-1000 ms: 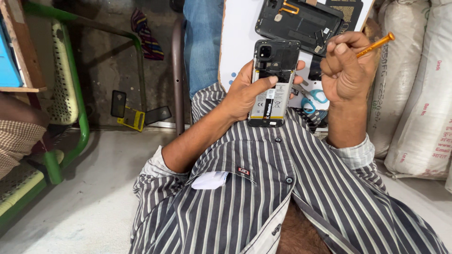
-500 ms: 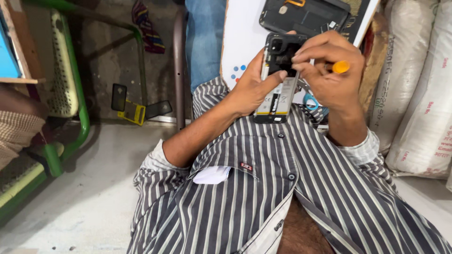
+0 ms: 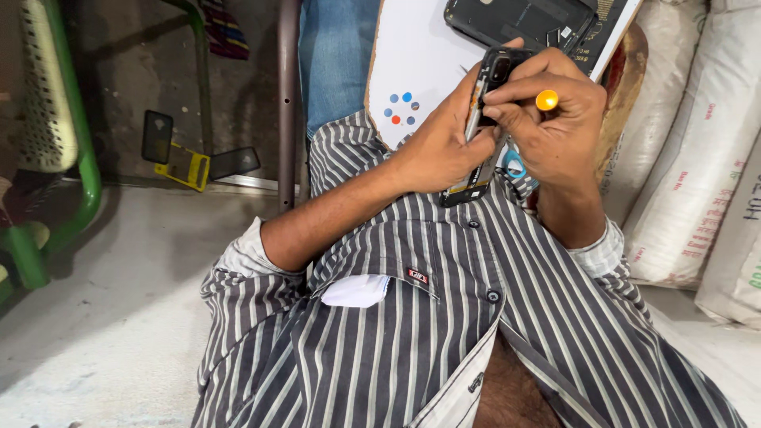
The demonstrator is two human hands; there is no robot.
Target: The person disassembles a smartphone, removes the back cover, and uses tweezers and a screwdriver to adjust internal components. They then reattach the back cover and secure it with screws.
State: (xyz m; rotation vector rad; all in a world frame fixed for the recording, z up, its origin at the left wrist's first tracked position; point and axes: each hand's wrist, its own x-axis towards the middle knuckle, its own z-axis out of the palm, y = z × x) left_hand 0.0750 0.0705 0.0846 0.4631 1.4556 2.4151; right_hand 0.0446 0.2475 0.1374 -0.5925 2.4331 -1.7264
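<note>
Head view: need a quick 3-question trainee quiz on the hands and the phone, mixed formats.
1. True or false: the left hand grips the opened phone by its edge.
2. What does the right hand hold against the phone? A) tweezers B) an orange-capped screwdriver C) a brush
3. Fill in: a second opened phone lies on a white ____ beyond the hands.

Key: 1 true. 2 B; only its orange end cap shows, the tip is hidden by the fingers. 3 board.
</note>
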